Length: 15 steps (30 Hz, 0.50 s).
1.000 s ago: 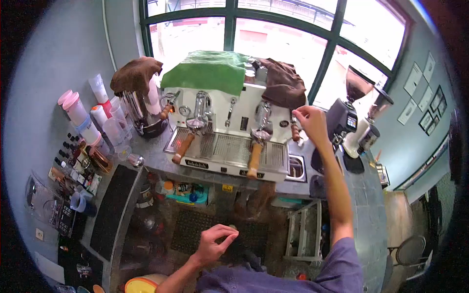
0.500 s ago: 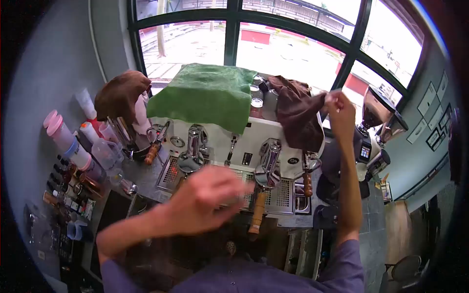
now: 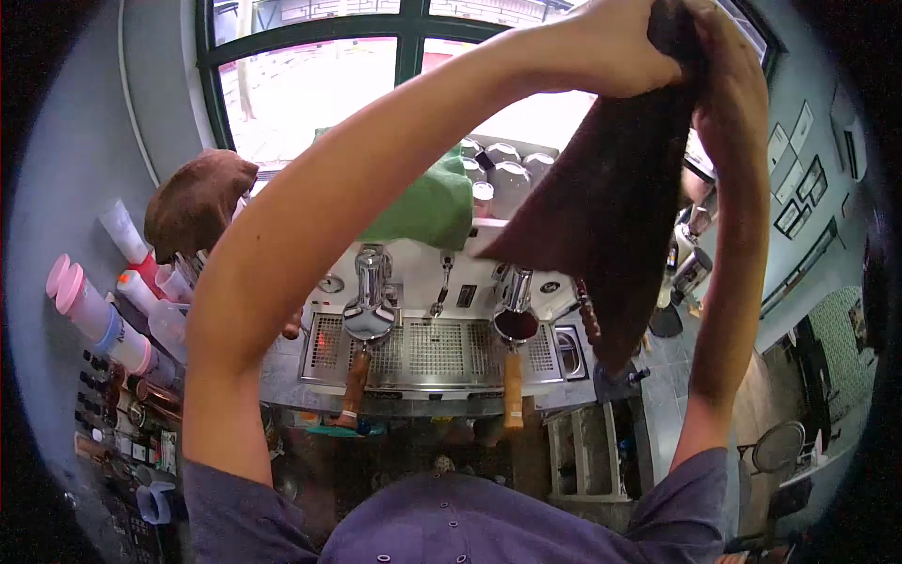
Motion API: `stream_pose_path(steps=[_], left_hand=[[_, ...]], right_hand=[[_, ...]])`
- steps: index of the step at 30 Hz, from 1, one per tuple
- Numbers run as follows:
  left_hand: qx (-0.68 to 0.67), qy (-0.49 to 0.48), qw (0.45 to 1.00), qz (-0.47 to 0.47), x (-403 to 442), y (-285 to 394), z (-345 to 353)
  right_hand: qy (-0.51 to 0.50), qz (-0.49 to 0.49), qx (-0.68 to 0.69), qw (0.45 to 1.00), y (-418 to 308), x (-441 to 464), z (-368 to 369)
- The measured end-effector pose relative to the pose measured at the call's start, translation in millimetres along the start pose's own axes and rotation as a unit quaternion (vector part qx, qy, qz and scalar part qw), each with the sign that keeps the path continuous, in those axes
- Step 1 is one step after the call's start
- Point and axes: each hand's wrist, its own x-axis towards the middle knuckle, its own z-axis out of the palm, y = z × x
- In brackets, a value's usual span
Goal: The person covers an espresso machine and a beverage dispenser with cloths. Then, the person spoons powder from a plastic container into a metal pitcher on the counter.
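Above the right end of the coffee machine [image 3: 413,282], both hands hold up a dark cloth [image 3: 615,197]: the left hand [image 3: 625,47] pinches its upper edge, the right hand [image 3: 738,94] grips beside it, fingertips partly hidden. The lifting step appears underway; any lowering would call for clearance from the upturned glasses [image 3: 510,184].

Showing no readable words or numbers: perhaps carrying print, but blurring too much to tell, on the bottle label [image 3: 168,451], far below-left of the grip of the right hand [image 3: 731,89], and the wall papers [image 3: 778,146], right of it.
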Motion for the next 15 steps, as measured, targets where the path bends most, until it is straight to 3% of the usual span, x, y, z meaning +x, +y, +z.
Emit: stream_pose_path(steps=[1,2,4,5,6,7,8,10,11,12,13,15], left_hand=[[-0.023,0.002,1.000,-0.008,-3,7,0],[-0.031,0.000,0.999,-0.006,-10,12,-2],[0.035,-0.003,0.992,-0.119,-35,32,-14],[0.068,0.048,0.995,-0.050,-43,17,-19],[0.071,0.053,0.995,-0.052,-47,18,-29],[0.102,0.064,0.990,-0.069,-51,21,-38],[0.130,0.068,0.985,-0.090,-57,23,-43],[0.111,0.129,0.985,-0.018,-59,8,-51],[0.141,0.100,0.984,-0.051,-61,14,-60],[0.170,0.070,0.979,-0.085,-64,21,-68],[0.178,0.078,0.981,-0.004,-68,18,-73],[0.192,0.102,0.976,-0.013,-77,20,-84]], right_hand=[[-0.029,0.085,0.073,0.993,2,4,-15],[-0.026,0.089,0.065,0.994,8,-7,-22],[0.061,0.146,0.215,0.964,26,-57,-19],[0.042,0.166,0.157,0.973,25,-86,-10],[0.017,0.183,0.101,0.978,26,-119,1],[0.012,0.233,0.131,0.964,43,-158,12],[-0.094,0.280,0.049,0.954,9,-172,39],[-0.182,0.265,-0.007,0.947,-10,-207,72],[-0.222,0.262,-0.055,0.938,-12,-218,86],[-0.221,0.267,-0.055,0.937,-12,-222,89],[-0.192,0.327,0.019,0.925,-6,-226,94],[-0.191,0.291,0.026,0.937,18,-230,94]])
